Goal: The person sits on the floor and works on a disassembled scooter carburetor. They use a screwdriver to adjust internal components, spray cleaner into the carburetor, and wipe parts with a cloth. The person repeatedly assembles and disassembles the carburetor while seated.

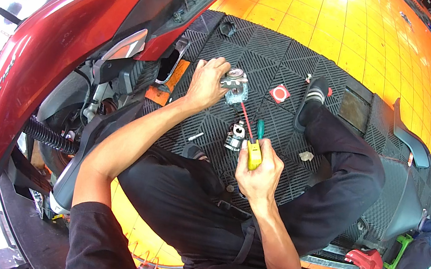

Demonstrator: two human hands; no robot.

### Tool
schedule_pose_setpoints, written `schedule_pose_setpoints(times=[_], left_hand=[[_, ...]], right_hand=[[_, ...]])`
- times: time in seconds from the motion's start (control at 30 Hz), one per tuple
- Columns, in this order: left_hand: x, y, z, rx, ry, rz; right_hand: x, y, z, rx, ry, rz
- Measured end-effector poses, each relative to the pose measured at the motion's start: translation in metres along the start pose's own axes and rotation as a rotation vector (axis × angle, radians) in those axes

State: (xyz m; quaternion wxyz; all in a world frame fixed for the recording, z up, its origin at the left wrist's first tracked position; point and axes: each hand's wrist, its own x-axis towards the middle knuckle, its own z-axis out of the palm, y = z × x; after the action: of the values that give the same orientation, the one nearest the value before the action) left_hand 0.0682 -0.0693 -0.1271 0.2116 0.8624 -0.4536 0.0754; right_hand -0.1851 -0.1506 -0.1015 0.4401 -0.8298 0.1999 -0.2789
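My left hand [208, 83] is closed around a small silver metal engine part [235, 93] with an opening in it, held over the black mat. In my right hand [261, 176] is a yellow spray nozzle [253, 156], whose thin red straw [247, 119] points up to the metal part; any body below the nozzle is hidden by my fingers. Between the hands, a second metal part with a round bore [236, 135] rests on the mat. Close to it is a green screwdriver handle [260, 129], its far end hidden near my right hand.
A red motorcycle body [71, 42] stands on the left. A red-and-white square piece [279, 93] and a small silver cylinder [196, 136] lie on the ribbed black mat [264, 46]. My sandalled foot [313, 102] is ahead right. A motorcycle seat [397, 188] and another person [426, 255] are at the right.
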Motion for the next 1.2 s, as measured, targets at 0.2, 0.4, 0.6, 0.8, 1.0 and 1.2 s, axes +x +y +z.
schedule_pose_setpoints(times=[0.2,0.4,0.6,0.8,1.0,1.2], left_hand=[[0.002,-0.002,0.006,-0.235,-0.002,-0.065],[-0.003,-0.012,0.019,-0.240,-0.022,-0.188],[0.002,-0.001,0.013,-0.591,-0.164,-0.548],[-0.010,-0.061,0.049,-0.703,-0.144,-0.730],[0.002,-0.028,0.028,-1.237,-0.237,-0.979],[0.001,-0.018,0.020,-1.064,-0.242,-0.905]], right_hand=[[0.001,-0.002,-0.001,0.020,-0.011,-0.021],[0.002,0.005,0.002,0.011,-0.019,-0.001],[0.013,0.046,0.000,-0.039,0.187,0.170],[0.016,0.095,0.012,-0.166,0.130,0.298],[0.010,0.086,0.017,-0.059,0.082,0.232],[0.008,0.057,0.020,0.023,-0.002,0.152]])
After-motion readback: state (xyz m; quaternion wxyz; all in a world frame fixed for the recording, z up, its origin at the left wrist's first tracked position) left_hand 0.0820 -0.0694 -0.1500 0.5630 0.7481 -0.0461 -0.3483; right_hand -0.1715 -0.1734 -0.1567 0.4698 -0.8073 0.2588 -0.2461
